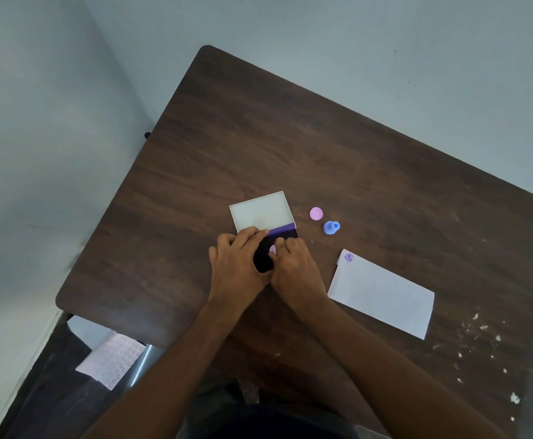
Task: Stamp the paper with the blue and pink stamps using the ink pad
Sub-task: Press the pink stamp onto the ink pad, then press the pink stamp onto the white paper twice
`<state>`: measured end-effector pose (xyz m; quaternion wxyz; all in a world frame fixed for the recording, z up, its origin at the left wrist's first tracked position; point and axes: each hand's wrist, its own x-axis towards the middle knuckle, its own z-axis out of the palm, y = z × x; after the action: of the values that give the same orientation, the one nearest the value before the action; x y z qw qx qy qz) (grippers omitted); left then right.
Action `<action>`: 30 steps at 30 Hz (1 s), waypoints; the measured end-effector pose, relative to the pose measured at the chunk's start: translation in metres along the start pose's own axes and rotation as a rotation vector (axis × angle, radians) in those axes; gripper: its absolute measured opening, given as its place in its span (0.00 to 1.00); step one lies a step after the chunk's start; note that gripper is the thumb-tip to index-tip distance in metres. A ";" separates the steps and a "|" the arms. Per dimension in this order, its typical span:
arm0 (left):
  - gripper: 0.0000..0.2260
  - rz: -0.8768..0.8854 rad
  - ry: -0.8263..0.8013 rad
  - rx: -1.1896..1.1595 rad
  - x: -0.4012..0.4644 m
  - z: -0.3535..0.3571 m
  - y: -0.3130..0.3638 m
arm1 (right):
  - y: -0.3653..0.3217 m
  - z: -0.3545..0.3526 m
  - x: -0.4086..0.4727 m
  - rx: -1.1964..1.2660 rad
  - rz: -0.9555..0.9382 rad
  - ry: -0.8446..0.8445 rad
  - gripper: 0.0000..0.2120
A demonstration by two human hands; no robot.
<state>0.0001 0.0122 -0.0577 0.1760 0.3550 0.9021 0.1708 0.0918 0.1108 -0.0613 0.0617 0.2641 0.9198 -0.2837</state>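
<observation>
Both forearms bare, no sleeves in shot right up to the bottom edge. Left hand (238,264): no ring, no watch, no glove, wrist bare too. Right hand (293,267): same deal, nothing worn on fingers or wrist. Nails short as far as visible, detail too soft to say more. Dark garment (278,423) low centre btwn the arms, black or v. dark, cut and fabric unclear.

Both bare forearms reach forward and converge. The left hand (236,261) lies palm-down, fingers curled; the right hand (293,264) touches it, fingertips pinched together at its front.
</observation>
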 end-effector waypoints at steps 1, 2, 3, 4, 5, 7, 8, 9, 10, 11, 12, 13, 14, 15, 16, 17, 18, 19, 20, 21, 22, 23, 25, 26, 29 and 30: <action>0.31 -0.003 -0.002 0.006 0.000 -0.001 0.001 | -0.002 -0.001 0.001 0.004 0.021 -0.011 0.20; 0.31 -0.009 -0.001 0.009 0.000 -0.001 0.002 | -0.003 -0.002 0.002 0.000 0.037 -0.013 0.19; 0.31 -0.014 -0.002 0.008 0.000 -0.001 0.003 | -0.004 -0.004 0.003 -0.001 0.046 -0.001 0.17; 0.32 -0.020 -0.007 0.003 -0.001 -0.002 0.005 | -0.005 -0.006 0.002 0.021 0.051 0.021 0.16; 0.33 -0.024 -0.013 -0.003 -0.001 -0.002 0.007 | -0.006 -0.010 0.000 0.067 0.067 0.056 0.14; 0.38 -0.038 -0.032 -0.016 -0.002 -0.004 0.008 | -0.007 -0.019 -0.007 0.227 0.152 0.170 0.10; 0.40 -0.049 -0.043 -0.024 -0.001 -0.005 0.009 | -0.006 -0.025 -0.010 0.331 0.226 0.249 0.08; 0.43 -0.055 -0.048 -0.033 -0.001 -0.008 0.009 | -0.005 -0.031 -0.014 0.446 0.321 0.309 0.07; 0.44 -0.054 -0.048 -0.043 0.000 -0.010 0.010 | -0.001 -0.037 -0.018 0.594 0.436 0.336 0.08; 0.44 -0.043 -0.045 -0.055 0.001 -0.014 0.011 | 0.003 -0.044 -0.022 0.802 0.564 0.325 0.09; 0.44 -0.026 -0.044 -0.071 0.001 -0.018 0.013 | 0.008 -0.050 -0.025 1.074 0.668 0.288 0.09; 0.43 0.008 -0.048 -0.087 0.001 -0.023 0.017 | 0.013 -0.058 -0.030 1.382 0.713 0.243 0.10; 0.42 0.051 -0.052 -0.106 0.001 -0.028 0.023 | 0.018 -0.065 -0.037 1.667 0.717 0.214 0.10; 0.41 0.101 -0.056 -0.136 0.000 -0.034 0.029 | 0.021 -0.071 -0.043 1.894 0.704 0.199 0.10; 0.39 0.148 -0.059 -0.189 0.000 -0.041 0.037 | 0.024 -0.076 -0.049 2.068 0.680 0.187 0.11; 0.37 0.181 -0.059 -0.268 -0.001 -0.048 0.044 | 0.026 -0.078 -0.054 2.190 0.644 0.170 0.11; 0.34 0.208 -0.057 -0.357 -0.002 -0.054 0.053 | 0.028 -0.081 -0.057 2.274 0.597 0.149 0.12; 0.31 0.232 -0.055 -0.433 -0.004 -0.060 0.062 | 0.029 -0.083 -0.060 2.324 0.548 0.129 0.13; 0.29 0.254 -0.056 -0.486 -0.005 -0.064 0.072 | 0.029 -0.086 -0.062 2.348 0.505 0.118 0.15; 0.28 0.273 -0.059 -0.517 -0.007 -0.066 0.082 | 0.027 -0.089 -0.063 2.354 0.470 0.110 0.19; 0.28 0.286 -0.065 -0.540 -0.008 -0.068 0.091 | 0.026 -0.091 -0.064 2.357 0.445 0.103 0.23; 0.29 0.298 -0.074 -0.560 -0.009 -0.069 0.100 | 0.026 -0.092 -0.066 2.371 0.420 0.098 0.26; 0.28 0.310 -0.105 -0.607 -0.008 -0.068 0.115 | 0.028 -0.096 -0.068 2.425 0.350 0.078 0.25; 0.28 0.307 -0.124 -0.618 -0.008 -0.067 0.121 | 0.029 -0.097 -0.069 2.447 0.317 0.066 0.23; 0.28 0.311 -0.139 -0.621 -0.006 -0.061 0.130 | 0.033 -0.100 -0.071 2.491 0.266 0.051 0.24; 0.27 0.312 -0.138 -0.621 -0.006 -0.059 0.133 | 0.036 -0.100 -0.072 2.503 0.264 0.060 0.26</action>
<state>0.0550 0.0891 0.0526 0.3076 0.4289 0.7281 0.4374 0.1752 0.1594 0.0234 -0.2235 0.2375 -0.0107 -0.9453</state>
